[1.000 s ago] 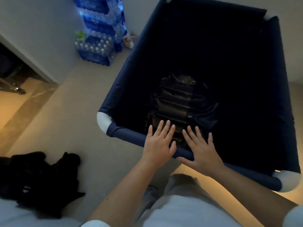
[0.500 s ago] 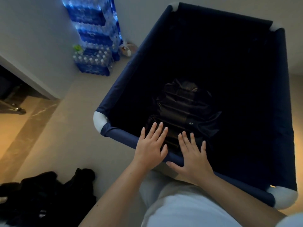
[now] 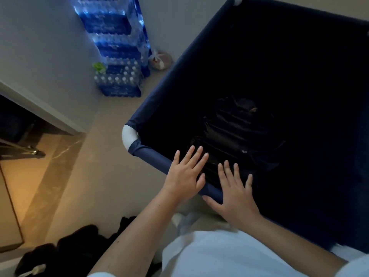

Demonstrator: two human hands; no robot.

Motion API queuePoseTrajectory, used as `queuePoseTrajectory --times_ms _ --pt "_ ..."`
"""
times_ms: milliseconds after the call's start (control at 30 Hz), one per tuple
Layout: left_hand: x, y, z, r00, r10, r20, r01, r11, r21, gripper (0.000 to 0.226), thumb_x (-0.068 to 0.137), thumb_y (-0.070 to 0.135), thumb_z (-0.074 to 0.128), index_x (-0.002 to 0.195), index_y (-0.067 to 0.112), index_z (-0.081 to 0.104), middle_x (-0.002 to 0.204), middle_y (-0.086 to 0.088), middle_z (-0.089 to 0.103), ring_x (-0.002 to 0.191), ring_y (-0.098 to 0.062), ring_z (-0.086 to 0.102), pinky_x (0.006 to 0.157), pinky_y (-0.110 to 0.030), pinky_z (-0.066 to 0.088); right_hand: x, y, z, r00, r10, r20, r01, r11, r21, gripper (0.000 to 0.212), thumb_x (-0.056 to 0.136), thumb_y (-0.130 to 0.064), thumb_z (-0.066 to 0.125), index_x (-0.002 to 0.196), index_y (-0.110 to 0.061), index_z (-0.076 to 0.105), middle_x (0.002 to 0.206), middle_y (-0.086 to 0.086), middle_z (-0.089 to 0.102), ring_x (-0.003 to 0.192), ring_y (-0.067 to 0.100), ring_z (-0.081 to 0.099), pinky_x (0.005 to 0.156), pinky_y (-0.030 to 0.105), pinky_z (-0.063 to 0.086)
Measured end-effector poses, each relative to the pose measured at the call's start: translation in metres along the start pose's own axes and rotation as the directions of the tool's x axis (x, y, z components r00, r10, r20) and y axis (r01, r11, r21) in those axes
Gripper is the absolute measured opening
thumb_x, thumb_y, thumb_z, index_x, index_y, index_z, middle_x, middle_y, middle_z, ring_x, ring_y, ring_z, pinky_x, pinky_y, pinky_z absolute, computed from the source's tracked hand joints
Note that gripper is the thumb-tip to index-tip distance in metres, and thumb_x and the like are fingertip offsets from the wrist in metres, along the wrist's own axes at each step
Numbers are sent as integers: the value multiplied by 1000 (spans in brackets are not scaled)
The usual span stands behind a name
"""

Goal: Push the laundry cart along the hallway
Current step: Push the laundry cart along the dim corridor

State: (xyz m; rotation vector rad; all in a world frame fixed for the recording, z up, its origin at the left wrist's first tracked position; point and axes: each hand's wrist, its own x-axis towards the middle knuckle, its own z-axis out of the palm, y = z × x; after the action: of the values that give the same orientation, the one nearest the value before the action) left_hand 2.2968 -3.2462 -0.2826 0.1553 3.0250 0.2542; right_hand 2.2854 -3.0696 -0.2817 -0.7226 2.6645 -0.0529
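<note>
The laundry cart (image 3: 151,154) is a deep navy fabric bin with white corner joints, filling the right half of the view. A dark shiny bundle (image 3: 237,136) lies at its bottom. My left hand (image 3: 184,173) rests flat on the near rim, fingers spread. My right hand (image 3: 234,193) lies flat on the same rim just to its right, fingers apart, thumb below the bar. Neither hand wraps around the rim.
Stacked packs of water bottles (image 3: 117,56) stand against the wall ahead on the left, with a small tied bag (image 3: 159,59) beside them. A dark heap of clothing (image 3: 65,250) lies on the floor at lower left. A doorway with lit marble flooring (image 3: 30,172) opens at left.
The cart has shifted right and forward in view, nearer the water packs. Both hands stay flat on the near rim. The dark clothing heap has slid toward the bottom edge.
</note>
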Motion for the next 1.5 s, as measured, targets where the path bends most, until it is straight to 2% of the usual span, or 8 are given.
queuePoseTrajectory --times_ms 200,467,800,900,1033,1200,1300,1500 --pt "0 -61 -14 998 57 40 -58 998 11 54 92 37 35 143 21 28 153 -4 21 142 -24 14 112 -51 12 27 -57 0 996 65 55 -70 994 83 94 77 -78 14 134 -17 -29 155 6 -19 141 25 -21 110 57 -4" --pt "5 -114 -26 987 154 -34 -156 987 -33 57 86 40 30 136 17 43 144 -7 40 134 -27 34 104 -53 29 53 -109 -2 988 157 -9 -156 987 42 96 68 -83 0 136 -20 -26 153 4 -19 133 24 -29 109 57 -7" --pt "31 -209 -42 950 313 3 -312 949 -39 56 86 39 41 137 17 42 145 -8 39 135 -26 32 106 -53 27 120 -197 -19 927 362 -97 -357 932 66 97 70 -85 10 140 -24 -18 155 3 -15 136 22 -29 99 48 -28" --pt "44 -239 -45 928 372 33 -370 928 -43 57 88 39 35 141 18 35 149 -7 31 138 -27 24 109 -53 20 132 -218 -25 907 401 -130 -388 915 113 98 71 -85 16 144 -23 -5 155 3 -4 140 25 -16 104 54 -18" --pt "60 -271 -52 905 425 33 -422 905 -57 57 87 38 39 140 17 38 148 -9 34 137 -29 28 107 -54 24 145 -237 -38 901 416 -127 -412 909 54 91 75 -77 30 142 -15 35 149 4 34 137 34 24 100 67 19" --pt "87 -305 -60 869 493 27 -490 868 -78 56 88 35 44 140 16 37 148 -11 33 138 -30 26 107 -53 24 182 -254 -40 873 476 -105 -469 879 81 97 71 -83 17 146 -23 3 154 -7 -2 140 27 -12 105 58 -11" --pt "110 -325 -64 848 527 49 -521 848 -101 57 90 36 41 143 17 29 152 -9 25 140 -28 18 110 -52 18 206 -263 -50 857 503 -114 -495 864 87 97 73 -80 22 146 -18 18 153 -3 13 141 31 4 106 63 2" --pt "169 -370 -81 788 616 24 -613 787 -67 54 84 34 48 134 14 46 141 -13 44 131 -31 39 99 -55 36 270 -277 -70 816 559 -150 -551 829 92 93 74 -77 27 143 -14 31 150 1 26 138 32 19 102 66 18"
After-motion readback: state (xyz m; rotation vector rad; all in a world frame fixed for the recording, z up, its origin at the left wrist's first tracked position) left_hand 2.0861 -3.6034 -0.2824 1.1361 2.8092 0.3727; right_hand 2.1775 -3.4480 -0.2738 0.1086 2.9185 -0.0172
